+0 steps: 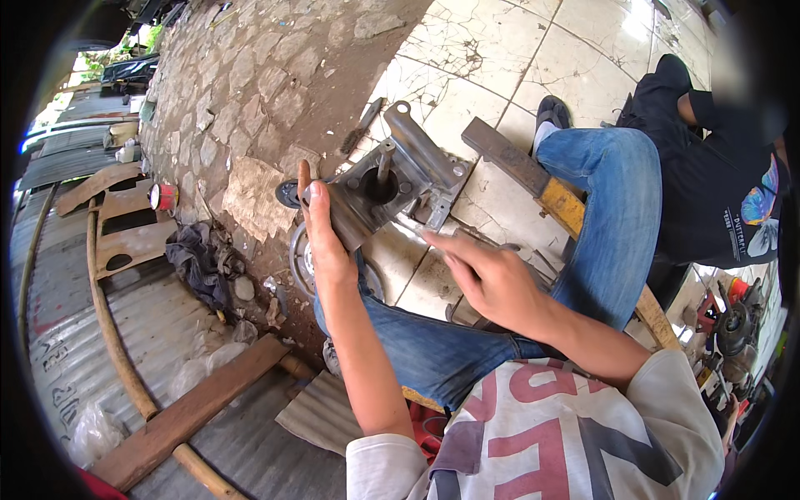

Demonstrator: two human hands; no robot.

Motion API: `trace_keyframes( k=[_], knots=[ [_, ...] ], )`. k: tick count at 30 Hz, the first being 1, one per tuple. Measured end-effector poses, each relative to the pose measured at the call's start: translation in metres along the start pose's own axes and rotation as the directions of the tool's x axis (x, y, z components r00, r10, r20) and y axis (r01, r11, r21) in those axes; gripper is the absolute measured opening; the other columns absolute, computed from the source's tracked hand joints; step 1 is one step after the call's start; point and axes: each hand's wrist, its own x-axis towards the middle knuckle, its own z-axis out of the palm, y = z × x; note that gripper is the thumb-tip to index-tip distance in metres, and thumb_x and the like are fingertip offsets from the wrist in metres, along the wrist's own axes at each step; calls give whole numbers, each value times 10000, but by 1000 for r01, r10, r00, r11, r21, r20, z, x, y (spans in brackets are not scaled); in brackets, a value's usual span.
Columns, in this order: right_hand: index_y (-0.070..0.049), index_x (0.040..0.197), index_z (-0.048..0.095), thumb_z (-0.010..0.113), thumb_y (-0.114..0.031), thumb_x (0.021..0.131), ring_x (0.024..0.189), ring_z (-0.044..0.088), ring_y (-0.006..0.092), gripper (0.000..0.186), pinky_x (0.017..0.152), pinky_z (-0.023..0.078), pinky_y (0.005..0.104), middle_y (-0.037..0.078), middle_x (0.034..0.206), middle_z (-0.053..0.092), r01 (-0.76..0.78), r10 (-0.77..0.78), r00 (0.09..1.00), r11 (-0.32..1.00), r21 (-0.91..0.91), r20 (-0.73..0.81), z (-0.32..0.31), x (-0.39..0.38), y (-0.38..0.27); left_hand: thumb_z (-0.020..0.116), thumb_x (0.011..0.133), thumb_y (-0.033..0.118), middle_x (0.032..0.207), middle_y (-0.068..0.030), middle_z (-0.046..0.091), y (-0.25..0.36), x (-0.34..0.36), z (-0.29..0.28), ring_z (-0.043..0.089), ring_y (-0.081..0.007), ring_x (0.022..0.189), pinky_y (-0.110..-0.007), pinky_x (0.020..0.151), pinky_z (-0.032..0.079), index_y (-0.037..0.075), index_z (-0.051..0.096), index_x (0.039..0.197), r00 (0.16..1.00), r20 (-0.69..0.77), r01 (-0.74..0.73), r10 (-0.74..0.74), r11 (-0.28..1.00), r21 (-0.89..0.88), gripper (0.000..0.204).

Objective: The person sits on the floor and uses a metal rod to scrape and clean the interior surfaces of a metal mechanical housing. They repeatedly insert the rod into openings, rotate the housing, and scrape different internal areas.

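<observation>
My left hand [327, 242] grips the near edge of a grey metal engine casing [400, 179], which is tilted up over my lap with a round bore and a shaft showing in its middle. My right hand [492, 279] hovers just right of the casing, fingers stretched toward its lower lug; something thin may sit under the fingers, but I cannot tell. My legs in blue jeans [612, 217] lie under and beside the part.
A round metal disc [302, 262] lies on the ground below the casing. A steel bar with a yellow section [533, 179] crosses the cracked tiles. Another person in black [717, 175] crouches at right. A dark rag [200, 262], a wooden plank [192, 412] and corrugated sheets lie at left.
</observation>
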Motion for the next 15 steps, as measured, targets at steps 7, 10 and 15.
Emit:
trace_keyframes(
  k=[7,10,15],
  knots=[
    [-147,1343,575,612,-121,947,517,630,302,398,481,501,414,149,655,648,-77,85,991,994,-76,107,17,-1,-6,565,950,515,1321,-154,486,-13,-8,-6,505,-248,1198,-362,1059,387,101,249,1579,999,-41,-20,21,999,45,816],
    [-150,1346,582,624,-95,935,512,629,286,416,483,502,401,147,665,652,-59,74,984,994,-95,162,-4,-42,12,554,953,519,1425,-197,407,-14,-6,-4,457,-276,1287,-376,1099,358,106,248,1579,998,-56,7,-7,1000,-4,810],
    [-171,1372,574,621,-54,925,551,656,247,464,486,506,385,133,747,678,-80,83,995,996,-50,60,-9,-30,7,514,992,472,1537,-224,309,-14,-5,-8,361,-282,1398,-376,1159,280,34,251,1564,993,-80,-90,88,996,-10,767]
  ],
)
